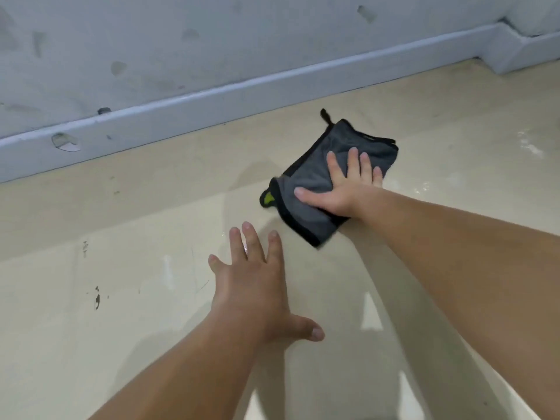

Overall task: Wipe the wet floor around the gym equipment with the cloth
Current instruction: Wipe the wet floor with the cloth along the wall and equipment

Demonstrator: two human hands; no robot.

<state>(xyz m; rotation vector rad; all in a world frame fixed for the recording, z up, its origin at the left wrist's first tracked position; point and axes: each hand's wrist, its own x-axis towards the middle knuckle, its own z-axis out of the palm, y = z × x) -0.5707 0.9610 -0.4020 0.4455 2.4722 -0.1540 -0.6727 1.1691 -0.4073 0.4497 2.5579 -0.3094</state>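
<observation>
Under the spread fingers (353, 160) of the right hand (345, 189) lies the cloth (315, 177), a folded grey piece with black edging, flat on the pale glossy floor (151, 268). The hand's fingers are straight and splayed wide, palm pressed down on the cloth's near right part, with nothing curled round the fabric. Beyond the fingertips, the far edge of the cloth shows a small black loop (325, 115) sticking out toward the skirting board (212, 101). To the thumb side, a yellow-green tag (268, 199) pokes from the cloth's left corner. The left hand (257, 286) sits nearer the camera and to the left, apart from the cloth, palm down on the bare floor with its fingers (251, 237) also straight and fanned wide, holding nothing. Between those fingers a small glint of wet shows on the surface. Off to the little-finger side of the right hand, wet patches (530, 147) glisten on the floor. Left of the left hand's fingers are a few dark scuff marks (97, 298). Past both hands the skirting board is chipped, below a mottled grey wall (151, 40).
</observation>
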